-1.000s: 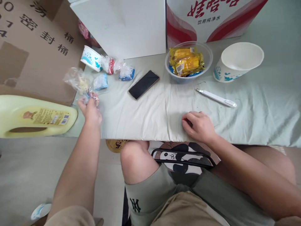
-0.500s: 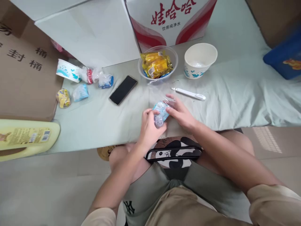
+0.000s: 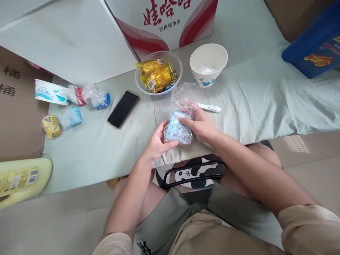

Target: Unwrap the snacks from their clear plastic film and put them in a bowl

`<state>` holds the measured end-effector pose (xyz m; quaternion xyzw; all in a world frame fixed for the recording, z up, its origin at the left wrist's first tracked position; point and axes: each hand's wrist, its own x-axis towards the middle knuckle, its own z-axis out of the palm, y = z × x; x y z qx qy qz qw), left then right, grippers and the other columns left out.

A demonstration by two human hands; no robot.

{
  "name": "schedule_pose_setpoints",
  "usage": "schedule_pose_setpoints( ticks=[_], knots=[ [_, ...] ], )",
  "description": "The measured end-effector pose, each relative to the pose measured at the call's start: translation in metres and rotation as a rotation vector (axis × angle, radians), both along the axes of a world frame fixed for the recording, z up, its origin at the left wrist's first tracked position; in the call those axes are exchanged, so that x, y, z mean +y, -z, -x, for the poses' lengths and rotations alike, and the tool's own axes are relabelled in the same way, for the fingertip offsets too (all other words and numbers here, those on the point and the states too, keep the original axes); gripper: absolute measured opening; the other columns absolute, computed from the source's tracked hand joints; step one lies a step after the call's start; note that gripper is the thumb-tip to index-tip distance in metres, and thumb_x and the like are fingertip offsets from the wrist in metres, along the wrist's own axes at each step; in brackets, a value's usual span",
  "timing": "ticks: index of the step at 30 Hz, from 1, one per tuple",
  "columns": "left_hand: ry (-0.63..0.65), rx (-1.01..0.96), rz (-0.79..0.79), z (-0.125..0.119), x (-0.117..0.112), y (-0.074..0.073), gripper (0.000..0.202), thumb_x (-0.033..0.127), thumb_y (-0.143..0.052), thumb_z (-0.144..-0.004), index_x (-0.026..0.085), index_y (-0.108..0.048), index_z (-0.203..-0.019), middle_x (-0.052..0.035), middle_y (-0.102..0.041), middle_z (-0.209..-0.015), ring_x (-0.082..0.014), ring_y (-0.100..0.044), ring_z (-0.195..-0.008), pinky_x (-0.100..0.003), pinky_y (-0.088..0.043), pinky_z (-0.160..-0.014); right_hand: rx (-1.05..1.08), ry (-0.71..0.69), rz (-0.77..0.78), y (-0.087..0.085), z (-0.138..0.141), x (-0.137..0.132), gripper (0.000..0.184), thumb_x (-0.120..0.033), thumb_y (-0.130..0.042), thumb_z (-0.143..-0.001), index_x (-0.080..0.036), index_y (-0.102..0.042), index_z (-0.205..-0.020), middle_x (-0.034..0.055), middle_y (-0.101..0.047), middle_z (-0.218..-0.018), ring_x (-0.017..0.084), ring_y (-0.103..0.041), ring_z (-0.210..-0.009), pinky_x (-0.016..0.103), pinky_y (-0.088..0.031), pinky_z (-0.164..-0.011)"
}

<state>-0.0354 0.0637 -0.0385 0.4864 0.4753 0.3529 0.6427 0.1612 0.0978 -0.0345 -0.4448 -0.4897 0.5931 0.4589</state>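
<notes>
Between my hands is a light blue packet (image 3: 174, 129) in crinkled clear plastic film. My left hand (image 3: 157, 143) cups its left side, the fingers partly hidden behind it and the thumb along the lower edge. My right hand (image 3: 203, 124) grips the packet's upper right, thumb on its face. Loose clear film (image 3: 186, 92) stands up beyond my right fingers. Just behind that hand lies a white utility knife (image 3: 211, 107), its left end hidden.
Past my hands stand a clear bowl (image 3: 178, 76) of yellow packets and a white paper bowl (image 3: 221, 58). A phone (image 3: 123, 109) lies leftward. Farther left are several film-wrapped packets, including a yellow one (image 3: 51, 126). A red-and-white carton (image 3: 170, 33) stands behind.
My left hand has loosened from a tight grasp to a wider cupping hold. The blue packet has turned, showing more of its face, with film bunched higher. The view has shifted right.
</notes>
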Motion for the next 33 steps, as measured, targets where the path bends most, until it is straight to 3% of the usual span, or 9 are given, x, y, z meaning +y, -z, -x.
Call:
schedule_pose_setpoints(
  ticks=[5, 10, 16, 21, 26, 29, 33],
  knots=[
    [-0.007, -0.032, 0.074, 0.002, -0.001, 0.003, 0.085, 0.044, -0.094, -0.063, 0.022, -0.056, -0.136, -0.0115, -0.065, -0.134, -0.0304, -0.066, -0.120, -0.040, -0.056, -0.100, -0.078, -0.075, -0.071, 0.002, 0.010, -0.002, 0.045, -0.028, -0.065, -0.087, -0.023, -0.055, -0.131, 0.0096, -0.066, -0.128, 0.027, -0.063, -0.119, 0.049, -0.051, -0.108],
    [0.015, -0.016, 0.027, 0.004, -0.002, 0.000, 0.074, 0.046, -0.087, -0.073, 0.023, -0.056, -0.135, -0.0106, -0.066, -0.132, -0.0290, -0.066, -0.117, -0.039, -0.057, -0.098, -0.092, -0.157, -0.161, 0.009, 0.018, -0.007, 0.044, -0.038, -0.063, -0.092, -0.025, -0.054, -0.133, 0.0085, -0.066, -0.127, 0.025, -0.064, -0.116, 0.046, -0.053, -0.104],
    [-0.012, 0.026, -0.072, -0.001, -0.004, -0.002, 0.059, 0.038, -0.080, -0.082, 0.023, -0.055, -0.133, -0.0094, -0.065, -0.132, -0.0278, -0.064, -0.121, -0.041, -0.052, -0.105, -0.147, -0.029, -0.291, 0.002, 0.014, -0.017, 0.031, -0.044, -0.063, -0.095, -0.024, -0.062, -0.119, 0.0074, -0.070, -0.118, 0.023, -0.067, -0.111, 0.041, -0.054, -0.101],
    [-0.100, 0.059, -0.093, -0.010, -0.001, 0.004, 0.051, 0.029, -0.081, -0.079, 0.023, -0.058, -0.124, -0.0059, -0.068, -0.118, -0.0232, -0.066, -0.108, -0.038, -0.054, -0.098, -0.216, -0.036, -0.338, -0.001, 0.006, -0.022, 0.028, -0.040, -0.054, -0.100, -0.025, -0.065, -0.121, 0.0069, -0.076, -0.109, 0.023, -0.069, -0.111, 0.044, -0.054, -0.102],
    [-0.225, -0.099, -0.057, -0.016, 0.000, 0.007, 0.056, 0.035, -0.088, -0.071, 0.024, -0.058, -0.117, -0.0029, -0.068, -0.111, -0.0187, -0.068, -0.100, -0.033, -0.056, -0.092, -0.392, -0.092, -0.575, 0.002, 0.003, -0.025, 0.028, -0.027, -0.047, -0.099, -0.026, -0.074, -0.105, 0.0045, -0.078, -0.112, 0.025, -0.061, -0.131, 0.049, -0.048, -0.110],
    [-0.271, -0.221, 0.044, -0.018, 0.001, 0.000, 0.060, 0.039, -0.092, -0.068, 0.026, -0.058, -0.116, -0.0027, -0.070, -0.114, -0.0183, -0.069, -0.100, -0.032, -0.057, -0.090, -0.552, -0.125, -0.603, 0.004, 0.003, -0.028, 0.030, -0.025, -0.048, -0.098, -0.024, -0.074, -0.112, 0.0055, -0.076, -0.123, 0.029, -0.054, -0.140, 0.053, -0.043, -0.112],
    [-0.231, -0.387, 0.179, -0.014, 0.003, -0.011, 0.068, 0.030, -0.095, -0.060, 0.028, -0.060, -0.118, -0.0025, -0.070, -0.120, -0.0205, -0.070, -0.105, -0.035, -0.059, -0.091, -0.725, -0.131, -0.614, 0.006, 0.005, -0.027, 0.032, -0.020, -0.048, -0.098, -0.024, -0.073, -0.118, 0.0062, -0.071, -0.134, 0.032, -0.048, -0.145, 0.052, -0.041, -0.107]
  ],
)
